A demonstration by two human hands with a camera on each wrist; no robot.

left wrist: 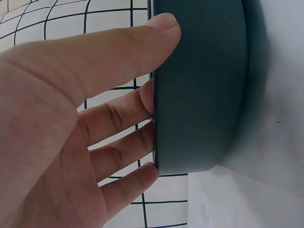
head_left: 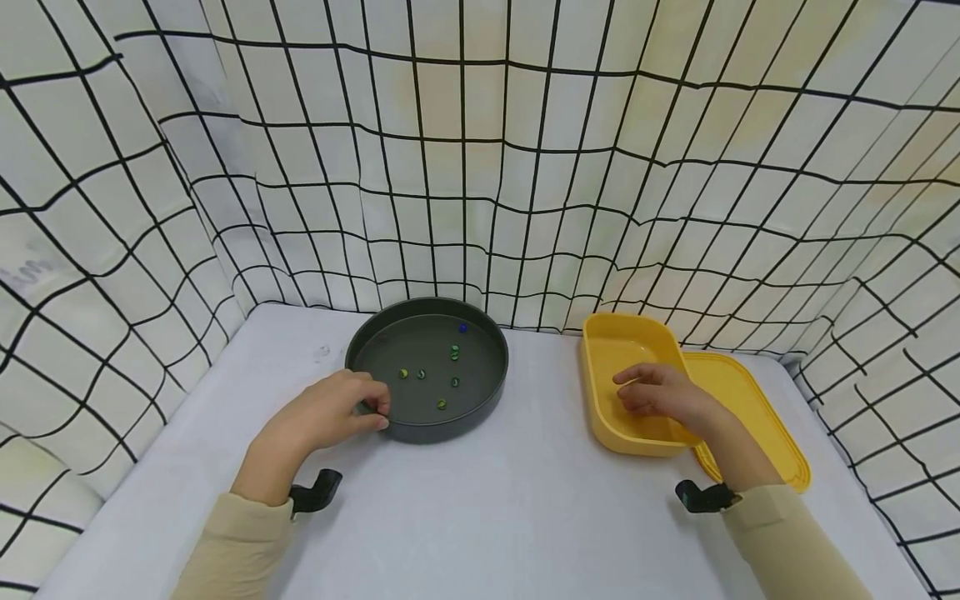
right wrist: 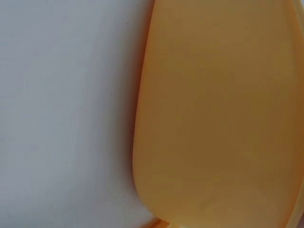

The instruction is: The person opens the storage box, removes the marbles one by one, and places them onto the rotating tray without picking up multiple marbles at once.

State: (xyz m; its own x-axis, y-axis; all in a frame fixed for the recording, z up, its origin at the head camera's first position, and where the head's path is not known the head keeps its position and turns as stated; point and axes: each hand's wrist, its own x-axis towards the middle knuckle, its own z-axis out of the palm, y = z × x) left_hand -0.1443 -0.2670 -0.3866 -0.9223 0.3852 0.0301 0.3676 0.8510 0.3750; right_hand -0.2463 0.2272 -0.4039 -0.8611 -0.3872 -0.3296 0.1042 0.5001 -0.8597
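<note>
My left hand (head_left: 333, 411) pinches the near-left rim of a round dark grey pan (head_left: 401, 432). In the left wrist view, the thumb presses the pan's outer wall (left wrist: 204, 99) while the other fingers reach over the rim. Several small beads, among them a blue bead (head_left: 462, 328), a green bead (head_left: 455, 382) and a yellowish bead (head_left: 442, 404), lie spread on the pan's floor. My right hand (head_left: 663, 393) is over a yellow rectangular box (head_left: 630, 329), its fingers loosely bent and nothing visible in them. The right wrist view shows only the box's side wall (right wrist: 218, 114) and the table.
A yellow lid (head_left: 757, 417) lies flat on the white table (head_left: 525, 517), to the right of the box and partly under the right forearm. Black netting (head_left: 465, 150) over white sheeting rises along the back and both sides of the table.
</note>
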